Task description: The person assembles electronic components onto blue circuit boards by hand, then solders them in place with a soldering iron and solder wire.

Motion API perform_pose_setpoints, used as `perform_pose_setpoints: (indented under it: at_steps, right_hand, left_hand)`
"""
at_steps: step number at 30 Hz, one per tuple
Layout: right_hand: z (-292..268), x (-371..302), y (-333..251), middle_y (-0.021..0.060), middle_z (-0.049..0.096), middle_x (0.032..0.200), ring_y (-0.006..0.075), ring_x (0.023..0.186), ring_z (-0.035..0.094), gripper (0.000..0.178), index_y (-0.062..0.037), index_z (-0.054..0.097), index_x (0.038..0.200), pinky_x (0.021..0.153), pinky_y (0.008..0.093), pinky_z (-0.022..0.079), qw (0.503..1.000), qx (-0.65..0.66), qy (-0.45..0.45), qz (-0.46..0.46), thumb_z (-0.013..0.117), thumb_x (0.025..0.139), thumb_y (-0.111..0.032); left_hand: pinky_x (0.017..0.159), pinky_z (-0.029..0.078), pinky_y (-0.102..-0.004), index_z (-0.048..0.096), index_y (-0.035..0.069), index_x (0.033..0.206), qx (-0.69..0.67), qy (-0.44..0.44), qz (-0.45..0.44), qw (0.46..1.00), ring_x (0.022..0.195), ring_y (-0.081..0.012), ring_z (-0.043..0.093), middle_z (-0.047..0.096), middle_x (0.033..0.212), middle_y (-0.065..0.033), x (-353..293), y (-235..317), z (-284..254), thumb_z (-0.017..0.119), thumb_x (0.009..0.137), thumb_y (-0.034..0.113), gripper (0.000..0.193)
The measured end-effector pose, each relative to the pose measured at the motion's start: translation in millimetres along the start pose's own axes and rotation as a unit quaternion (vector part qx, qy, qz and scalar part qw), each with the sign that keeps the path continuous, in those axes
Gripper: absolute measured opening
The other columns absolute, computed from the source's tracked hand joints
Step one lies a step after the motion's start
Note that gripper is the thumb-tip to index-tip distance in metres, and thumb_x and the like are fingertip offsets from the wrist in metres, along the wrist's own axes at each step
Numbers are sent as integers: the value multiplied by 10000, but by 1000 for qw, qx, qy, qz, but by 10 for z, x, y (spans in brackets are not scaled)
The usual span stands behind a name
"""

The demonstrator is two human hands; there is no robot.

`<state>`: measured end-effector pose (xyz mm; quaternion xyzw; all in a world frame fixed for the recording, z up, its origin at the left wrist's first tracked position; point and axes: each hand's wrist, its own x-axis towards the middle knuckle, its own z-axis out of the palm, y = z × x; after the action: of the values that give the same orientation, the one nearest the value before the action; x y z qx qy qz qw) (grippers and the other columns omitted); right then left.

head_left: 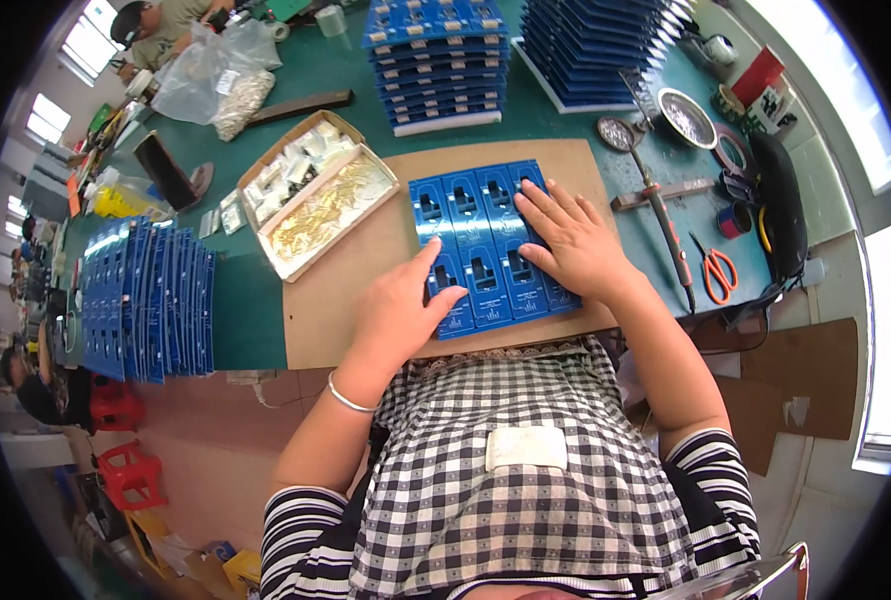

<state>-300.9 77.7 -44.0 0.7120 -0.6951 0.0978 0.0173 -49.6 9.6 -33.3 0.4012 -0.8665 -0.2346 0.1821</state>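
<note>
A blue circuit board panel (477, 235), divided into several repeated sections with dark cutouts, lies on a brown cardboard sheet (310, 335) in front of me. My right hand (577, 245) rests flat over the panel's right side, fingers spread. At the left edge of the panel is my left hand (395, 310); its thumb and index finger are apart and touch the board, while its other fingers are hidden from view. Left of the panel stands a shallow cardboard box (390, 190) with thin gold-coloured pins in one compartment and small white and black parts in the other.
Blue boards stand stacked at the back (435, 70), back right (590, 50) and left (145, 300). To the right lie a soldering iron (665, 235), orange-handled scissors (717, 275), a metal bowl (687, 118) and a solder spool (734, 220). Another person (170, 30) sits at the far left.
</note>
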Motion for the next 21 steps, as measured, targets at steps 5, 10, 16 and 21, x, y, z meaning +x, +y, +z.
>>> perform_pose_setpoints:
  at_steps: [5, 10, 16, 21]
  right_hand:
    - [-294, -7, -426, 110, 542, 1300, 311, 1202, 495, 566, -90, 520, 1283, 1008, 452, 364, 976, 118, 147, -113, 699, 792, -307]
    - [-405, -122, -871, 43, 653, 867, 245, 822, 611, 158, -107, 666, 926, 748, 361, 439, 915, 340, 104, -189, 698, 783, -167]
    - [-460, 16, -814, 8, 608, 738, 210, 731, 610, 112, -119, 611, 791, 714, 351, 438, 931, 275, 88, -222, 688, 792, -200]
    - [-639, 224, -723, 17, 610, 726, 228, 702, 598, 146, -109, 598, 784, 698, 352, 440, 935, 216, 33, -278, 700, 779, -215]
  left_hand:
    - [578, 451, -350, 239, 62, 1470, -217, -30, 33, 975, 585, -201, 531, 518, 680, -83, -135, 19, -38, 600, 808, 81, 755]
    - [612, 464, -317, 70, 87, 1516, -300, -70, 127, 943, 634, -203, 553, 577, 769, -105, -321, 281, -140, 538, 764, -24, 893]
    - [630, 430, -249, 184, 77, 1466, -472, -109, 36, 874, 663, -99, 477, 521, 839, -38, -391, 234, -209, 582, 833, 10, 751]
    - [693, 421, -216, 558, 51, 1130, -527, -198, 65, 824, 761, -67, 487, 527, 862, -10, -367, -29, -173, 607, 887, 90, 251]
